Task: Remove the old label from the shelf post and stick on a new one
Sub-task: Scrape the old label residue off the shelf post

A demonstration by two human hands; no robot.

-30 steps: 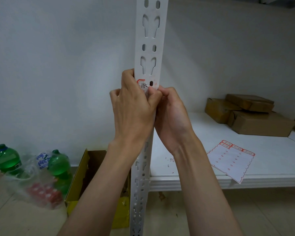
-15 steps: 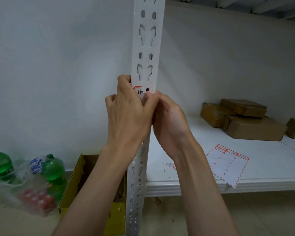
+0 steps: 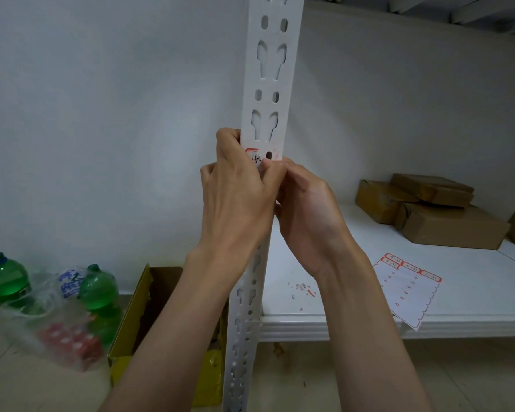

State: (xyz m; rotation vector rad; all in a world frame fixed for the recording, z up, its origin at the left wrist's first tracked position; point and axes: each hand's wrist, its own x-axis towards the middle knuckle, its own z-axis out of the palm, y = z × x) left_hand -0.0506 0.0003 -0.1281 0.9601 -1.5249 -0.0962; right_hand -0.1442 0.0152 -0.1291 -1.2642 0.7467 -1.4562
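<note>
Label (image 3: 257,157) with a red border and black handwriting sits on the front face of the white slotted shelf post (image 3: 269,84), just below a pair of keyhole slots, partly hidden by fingers. Left hand (image 3: 238,197) wraps the post's left edge, fingers curled round it, thumb meeting the label's lower edge. Right hand (image 3: 305,209) is at the post's right side, fingertips pinched at the label's lower right; what the grip has hold of cannot be made out. Lower right, a sheet of labels (image 3: 406,289) overhangs the shelf (image 3: 354,319) edge. Far right, cardboard boxes (image 3: 446,221). Left, on the floor, green bottles (image 3: 97,288).
</note>
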